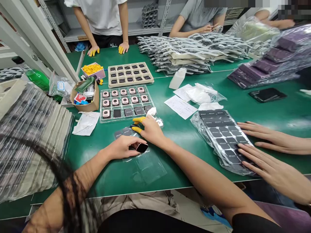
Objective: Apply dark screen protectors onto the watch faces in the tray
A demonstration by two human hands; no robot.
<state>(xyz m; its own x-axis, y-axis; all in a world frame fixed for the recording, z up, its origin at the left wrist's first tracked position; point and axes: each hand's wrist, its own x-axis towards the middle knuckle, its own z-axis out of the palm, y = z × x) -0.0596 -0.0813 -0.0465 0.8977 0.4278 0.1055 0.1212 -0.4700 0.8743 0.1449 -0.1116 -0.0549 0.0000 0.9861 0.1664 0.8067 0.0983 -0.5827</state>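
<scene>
My left hand (120, 147) is closed around a pink smartwatch case (142, 148), its black screen turned up. My right hand (152, 130), wearing yellow finger cots on thumb and finger, pinches a small dark film piece (134, 126). Under both hands lies a sheet of dark printed stickers (119, 133) on clear backing, mostly covered by them. Transparent film (152, 168) extends toward the table's front edge. Just beyond, a clear plastic tray (103, 120) holds pink watch cases face down in two rows and part of a third, with dark square pads in other pockets.
Behind is a beige tray (152, 80) of dark pieces. A cardboard box (96, 103) and stacked trays (36, 139) stand left. At right, a co-worker's hands (269, 161) rest by sticker sheets (225, 137). Papers (181, 106), a white bottle (178, 78) and piled trays (184, 53) lie farther back.
</scene>
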